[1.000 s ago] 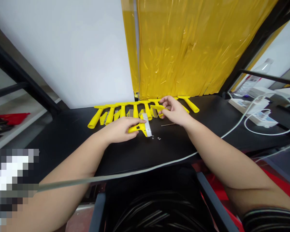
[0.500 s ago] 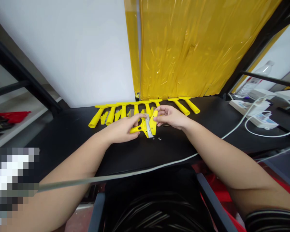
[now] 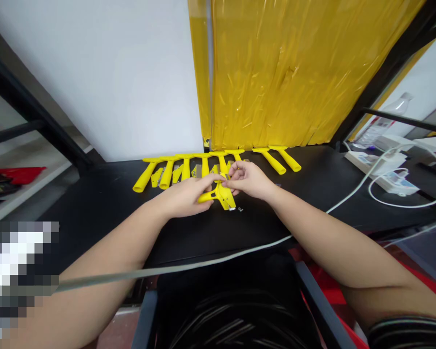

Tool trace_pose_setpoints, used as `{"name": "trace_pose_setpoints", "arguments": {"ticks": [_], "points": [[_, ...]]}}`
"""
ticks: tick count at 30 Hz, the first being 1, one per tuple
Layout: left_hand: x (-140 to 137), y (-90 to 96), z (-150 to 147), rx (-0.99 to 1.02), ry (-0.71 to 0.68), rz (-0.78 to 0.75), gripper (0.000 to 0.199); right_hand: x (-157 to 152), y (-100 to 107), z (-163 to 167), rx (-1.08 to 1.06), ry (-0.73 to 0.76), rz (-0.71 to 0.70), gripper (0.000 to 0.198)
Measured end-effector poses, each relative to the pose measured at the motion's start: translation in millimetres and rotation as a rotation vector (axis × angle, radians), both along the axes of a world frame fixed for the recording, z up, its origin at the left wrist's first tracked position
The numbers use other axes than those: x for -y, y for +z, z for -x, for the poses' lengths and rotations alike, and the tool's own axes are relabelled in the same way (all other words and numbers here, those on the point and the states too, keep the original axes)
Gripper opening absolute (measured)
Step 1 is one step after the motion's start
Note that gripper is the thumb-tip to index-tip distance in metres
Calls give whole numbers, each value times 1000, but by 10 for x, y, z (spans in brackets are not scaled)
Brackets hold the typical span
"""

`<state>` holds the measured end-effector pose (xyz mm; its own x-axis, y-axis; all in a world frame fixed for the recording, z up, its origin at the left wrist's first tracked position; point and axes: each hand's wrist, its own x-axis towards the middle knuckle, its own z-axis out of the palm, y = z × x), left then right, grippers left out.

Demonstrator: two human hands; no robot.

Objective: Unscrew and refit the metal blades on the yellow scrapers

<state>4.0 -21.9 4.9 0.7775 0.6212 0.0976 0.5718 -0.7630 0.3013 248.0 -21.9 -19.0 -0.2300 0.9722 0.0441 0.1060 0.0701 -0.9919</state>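
My left hand (image 3: 193, 194) is closed round the handle of a yellow scraper (image 3: 207, 196) just above the black table. The fingers of my right hand (image 3: 247, 180) are pinched at the upper edge of a yellow cover plate (image 3: 225, 195), which lies against the scraper's head. A strip of bright metal shows at the head's lower end. Close by on the table lie small metal screws (image 3: 240, 209). Behind my hands a row of yellow handles (image 3: 185, 167) lines the back, with yellow plates and metal pieces (image 3: 196, 170) between them.
Two more yellow handles (image 3: 274, 160) lie to the right of the row. A white cable (image 3: 254, 248) crosses in front of me toward white power strips (image 3: 383, 174) at the right. A clear bottle (image 3: 381, 121) stands behind the strips. Black frame posts (image 3: 32, 109) rise at both sides.
My right hand has moved left, bringing the yellow cover plate from beside the scraper onto its head. The grey-white metal part there is now mostly covered. My left hand keeps its hold.
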Motion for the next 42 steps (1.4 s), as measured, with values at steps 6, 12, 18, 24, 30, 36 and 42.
{"name": "trace_pose_setpoints", "arguments": {"ticks": [6,12,18,24,30,36,42], "points": [[4,4,-3,-25,3,-42,51,29,48,39,-15,-50,105,46],[-11,11,1,20,-142,-83,36,34,79,42,-38,-55,211,40],[-40,-10,8,81,-183,-122,28,29,47,44,42,-43,216,47],[-42,10,13,87,-183,-146,27,21,87,1,4,32,263,26],[-49,9,32,77,-169,-213,29,24,118,-62,-76,70,230,11],[-41,16,29,83,-154,-224,30,6,52,-70,-157,70,221,13],[-34,12,31,95,-155,-220,29,-23,36,-136,-181,203,266,23]]}}
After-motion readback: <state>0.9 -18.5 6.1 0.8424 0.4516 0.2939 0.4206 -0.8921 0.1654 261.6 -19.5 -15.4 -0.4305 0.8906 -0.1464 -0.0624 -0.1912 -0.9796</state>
